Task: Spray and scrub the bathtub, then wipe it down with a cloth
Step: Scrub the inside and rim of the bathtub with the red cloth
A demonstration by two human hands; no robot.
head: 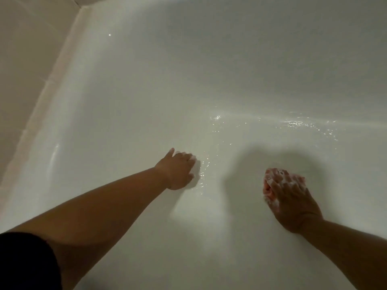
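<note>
Wall: a pale tiled wall (25,59) fills the far left, meeting the tub along a light sealed seam (60,70) that runs diagonally from the near left to the far corner.
Sleeve: a black sleeve (27,262) covers the upper left arm at the near left corner; the forearm below it is bare.
Bathtub: the white bathtub (146,80) takes up nearly the whole view, its side curving up at the far end and its floor lying below both hands.
Left hand: the left hand (178,170) is stretched out to the middle of the tub floor, palm down, its fingers (189,159) spread and resting on the wet surface with nothing in them.
Water: a thin wet film (217,118) glints just right of the left hand and in a band across the far right of the floor.
Shadow: a dark shadow (247,164) lies on the floor between the two hands.
Sponge: a pink sponge (269,188), covered in white foam, sits on the tub floor at the right, well apart from the left hand.
Right hand: the right hand (293,204) lies on top of the sponge, fingers (291,186) spread and bent over it, holding it down against the floor; the thumb is hidden.
</note>
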